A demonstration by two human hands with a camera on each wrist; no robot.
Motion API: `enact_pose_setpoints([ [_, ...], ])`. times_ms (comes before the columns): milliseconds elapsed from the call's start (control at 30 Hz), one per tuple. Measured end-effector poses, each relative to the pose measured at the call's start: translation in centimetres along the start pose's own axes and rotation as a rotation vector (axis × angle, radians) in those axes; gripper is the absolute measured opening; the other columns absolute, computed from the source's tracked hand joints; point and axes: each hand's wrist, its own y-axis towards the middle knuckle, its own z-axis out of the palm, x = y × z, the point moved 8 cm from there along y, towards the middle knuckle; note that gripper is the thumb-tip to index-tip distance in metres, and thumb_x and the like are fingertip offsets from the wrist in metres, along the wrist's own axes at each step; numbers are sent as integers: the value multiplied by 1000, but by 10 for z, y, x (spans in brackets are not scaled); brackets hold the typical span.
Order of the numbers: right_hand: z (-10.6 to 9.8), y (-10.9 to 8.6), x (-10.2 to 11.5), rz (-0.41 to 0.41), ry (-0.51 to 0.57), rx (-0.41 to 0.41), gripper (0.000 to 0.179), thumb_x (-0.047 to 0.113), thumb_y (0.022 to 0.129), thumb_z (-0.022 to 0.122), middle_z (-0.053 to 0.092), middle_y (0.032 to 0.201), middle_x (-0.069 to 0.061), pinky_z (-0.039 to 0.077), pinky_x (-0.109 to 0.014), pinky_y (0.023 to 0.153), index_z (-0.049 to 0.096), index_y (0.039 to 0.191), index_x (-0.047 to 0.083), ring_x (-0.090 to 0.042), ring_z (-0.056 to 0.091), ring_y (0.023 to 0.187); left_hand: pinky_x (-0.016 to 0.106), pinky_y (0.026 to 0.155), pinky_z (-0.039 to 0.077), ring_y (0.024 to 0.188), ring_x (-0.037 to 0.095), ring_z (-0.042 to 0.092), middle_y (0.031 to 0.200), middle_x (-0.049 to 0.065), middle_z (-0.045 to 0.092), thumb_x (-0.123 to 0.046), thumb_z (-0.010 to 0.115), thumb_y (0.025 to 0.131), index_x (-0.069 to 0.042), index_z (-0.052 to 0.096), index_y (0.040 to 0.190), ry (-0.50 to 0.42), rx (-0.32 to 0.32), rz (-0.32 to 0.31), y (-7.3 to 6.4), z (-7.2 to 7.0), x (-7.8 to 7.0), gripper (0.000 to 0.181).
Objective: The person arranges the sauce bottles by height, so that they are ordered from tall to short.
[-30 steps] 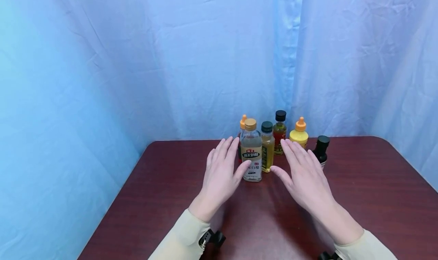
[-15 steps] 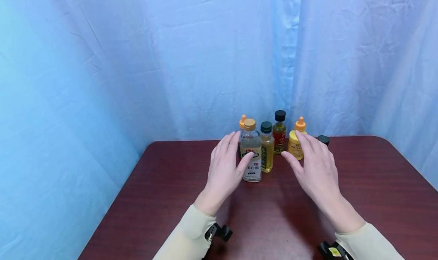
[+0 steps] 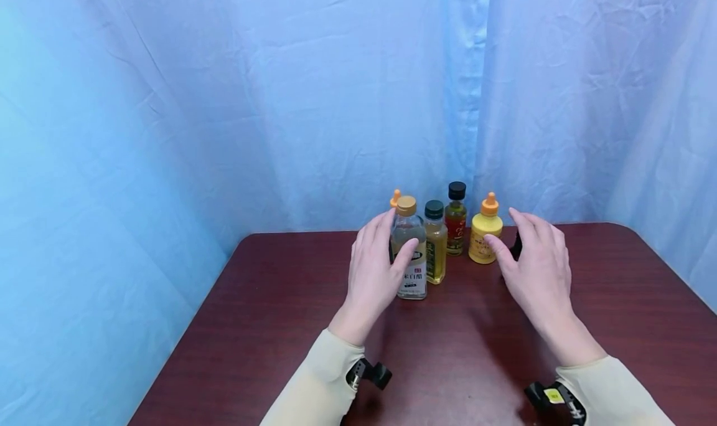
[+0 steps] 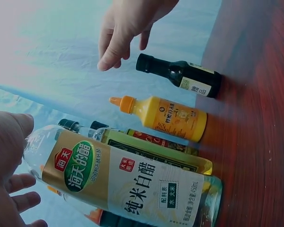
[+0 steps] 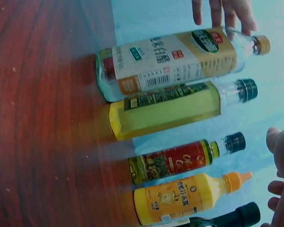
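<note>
My left hand (image 3: 372, 264) is at the left side of a clear white vinegar bottle (image 3: 414, 275) with a gold cap, its thumb in front and its fingers loosely bent. In the left wrist view a gap shows between the fingers and the vinegar bottle (image 4: 132, 175). My right hand (image 3: 539, 270) hovers by a dark bottle (image 3: 516, 246), mostly hidden behind it in the head view. The left wrist view shows that dark bottle (image 4: 194, 78) upright on the table below the right fingers. Left of the right thumb stands a yellow squeeze bottle (image 3: 483, 242) with an orange tip.
Beside the vinegar stands a green-capped bottle of yellow oil (image 3: 435, 248). A small black-capped oil bottle (image 3: 455, 223) with a red label is behind it. Another orange-tipped bottle (image 3: 396, 197) is mostly hidden behind the vinegar. Blue curtains (image 3: 336, 102) hang behind the dark red table (image 3: 252, 326).
My right hand has moved right, away from the middle bottles, uncovering the yellow squeeze bottle and covering most of the dark one. My left hand has shifted slightly right and up along the vinegar bottle.
</note>
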Motion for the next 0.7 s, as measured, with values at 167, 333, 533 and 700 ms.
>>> enact_pose_setpoints([
  [167,-1,2,-13,81,3,26,69,39,109,72,47,162,-26,39,-79,102,49,166,9,-53,37,146,54,124,39,152,26,46,164,6,52,-44,68,111,-13,45,169,-27,7,-35,3,4,3,69],
  [333,1,5,-26,135,1,28,69,44,111,67,44,166,-23,42,-83,95,47,168,11,-50,34,151,53,121,43,151,26,47,163,6,52,-45,70,110,-13,48,166,-57,10,-72,6,8,6,69],
  [533,3,7,-46,168,-13,59,75,51,111,63,39,169,-25,41,-83,94,41,171,11,-52,33,150,54,117,48,149,24,49,163,6,52,-46,73,108,-14,50,165,-120,22,-113,10,16,6,69],
  [700,9,6,-62,214,-9,98,79,53,112,61,35,170,-27,39,-84,98,34,174,13,-54,35,149,53,115,50,146,25,52,160,8,54,-45,73,108,-12,51,164,-164,2,-137,12,23,5,68],
])
